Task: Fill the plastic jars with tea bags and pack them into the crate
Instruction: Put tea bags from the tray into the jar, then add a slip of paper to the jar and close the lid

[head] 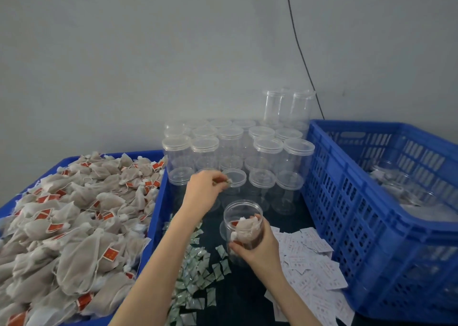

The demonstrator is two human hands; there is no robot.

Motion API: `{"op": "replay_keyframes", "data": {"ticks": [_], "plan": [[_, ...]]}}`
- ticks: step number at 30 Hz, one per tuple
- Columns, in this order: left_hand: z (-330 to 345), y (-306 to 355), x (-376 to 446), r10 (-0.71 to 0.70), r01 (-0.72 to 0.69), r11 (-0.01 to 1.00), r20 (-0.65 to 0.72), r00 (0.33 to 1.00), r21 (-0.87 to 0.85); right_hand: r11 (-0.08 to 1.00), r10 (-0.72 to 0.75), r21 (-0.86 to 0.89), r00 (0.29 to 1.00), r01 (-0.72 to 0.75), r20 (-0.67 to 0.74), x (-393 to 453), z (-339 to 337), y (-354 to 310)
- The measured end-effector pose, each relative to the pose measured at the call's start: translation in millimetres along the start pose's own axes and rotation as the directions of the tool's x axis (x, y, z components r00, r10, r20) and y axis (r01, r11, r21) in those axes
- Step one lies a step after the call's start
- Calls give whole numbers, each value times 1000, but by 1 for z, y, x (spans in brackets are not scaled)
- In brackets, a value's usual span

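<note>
1. Jar [241, 222] duty first: my right hand [260, 247] is wrapping its curled fingers round the lower wall of the open clear jar, holding it tilted just above the dark table [238, 298].
2. Inside that jar tea bags [244, 229] are lying against my right fingertips through the plastic; I am counting at least two, and one red tag is showing.
3. My left hand [204, 189] is hovering above and behind the jar mouth, fingers bent and pinching a small pale packet [227, 182] at the tips.
4. On my left a blue tray [158, 201] is holding a heaped pile of mesh tea bags [74, 226], far too many for me to count.
5. Behind my left hand empty lidded jars [267, 149] are standing stacked in layers; I am making out roughly twenty, though the clear walls are blurring together.
6. On my right one blue slotted crate [347, 201] is standing, with jars lying in it that I cannot count.
7. Small green-and-white sachets [198, 276] are lying scattered under my left forearm, and white paper slips [309, 258] are spreading beneath my right wrist up to the crate wall.
8. A black cable [301, 50] is hanging down the grey wall behind the jars.
9. My left forearm is crossing over the sachets and hiding part of them.
</note>
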State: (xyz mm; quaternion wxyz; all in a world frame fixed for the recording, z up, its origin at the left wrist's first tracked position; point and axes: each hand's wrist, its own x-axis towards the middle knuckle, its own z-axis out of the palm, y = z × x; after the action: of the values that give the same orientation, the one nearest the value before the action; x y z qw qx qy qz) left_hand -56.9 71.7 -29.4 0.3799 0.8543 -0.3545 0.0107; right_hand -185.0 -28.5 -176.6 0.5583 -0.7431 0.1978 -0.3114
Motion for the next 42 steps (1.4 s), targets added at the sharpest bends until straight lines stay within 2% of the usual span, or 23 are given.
{"op": "replay_keyframes", "data": {"ticks": [2, 4, 7, 10, 13, 17, 19, 21, 22, 23, 24, 25, 26, 27, 28, 30, 33, 36, 39, 42], "plan": [[-4, 15, 0, 85, -81, 996, 167, 982, -32, 1000, -10, -3, 1000, 10, -2, 0, -2, -3], [2, 25, -2, 122, -138, 990, 308, 943, 29, 1000, -16, -2, 1000, 16, -9, 1, -6, -5], [24, 34, -5, 136, -253, 922, 366, 921, 292, 1000, -12, 17, 1000, 13, -21, 1, -12, -8], [47, 42, -7, 86, -328, 769, 420, 903, 549, 1000, -4, 26, 1000, 5, -18, 0, -18, -12], [58, 52, -6, 54, -387, 658, 472, 880, 646, 999, 1, 33, 1000, -1, -20, -1, -25, -14], [62, 64, -1, 102, -419, 659, 479, 872, 624, 998, 12, 55, 999, -10, -45, 1, -38, -14], [63, 67, 2, 197, -440, 720, 450, 871, 536, 997, 30, 70, 998, -27, -53, 5, -47, -13], [68, 61, 4, 322, -409, 873, 315, 893, 266, 996, 49, 85, 995, -42, -89, 8, -56, -11], [71, 59, 1, 333, -348, 936, 182, 925, 56, 995, 54, 87, 992, -44, -118, 10, -60, -12], [77, 55, -2, 282, -276, 949, 16, 959, -155, 996, 56, 84, 987, -43, -151, 11, -64, -12], [86, 50, -5, 171, -207, 927, -137, 976, -312, 997, 50, 72, 981, -37, -185, 12, -68, -12], [97, 42, -8, 43, -135, 907, -230, 972, -399, 998, 39, 53, 975, -28, -218, 13, -72, -13], [109, 35, -10, -66, -47, 903, -246, 967, -426, 999, 26, 30, 969, -19, -244, 14, -76, -14], [123, 27, -11, -125, 40, 909, -178, 976, -415, 1000, 15, 10, 964, -13, -265, 15, -81, -14], [137, 18, -11, -124, 100, 932, -49, 991, -349, 1000, 8, -3, 961, -9, -277, 16, -85, -15], [164, 6, -15, -46, 78, 988, 227, 973, -134, 1000, 1, -9, 958, -3, -286, 18, -93, -14], [193, 1, -24, -25, 20, 1000, 425, 905, 14, 1000, 1, -13, 955, -5, -297, 20, -103, -12], [211, 6, -29, -35, -38, 989, 469, 883, 145, 999, -4, -34, 947, -7, -321, 22, -109, -9], [218, 7, -30, 28, -116, 974, 404, 914, 194, 999, -5, -43, 944, -10, -329, 24, -113, -5], [219, 6, -28, 47, -114, 978, 347, 937, 176, 999, 3, -30, 951, -13, -309, 24, -117, -1]]}}
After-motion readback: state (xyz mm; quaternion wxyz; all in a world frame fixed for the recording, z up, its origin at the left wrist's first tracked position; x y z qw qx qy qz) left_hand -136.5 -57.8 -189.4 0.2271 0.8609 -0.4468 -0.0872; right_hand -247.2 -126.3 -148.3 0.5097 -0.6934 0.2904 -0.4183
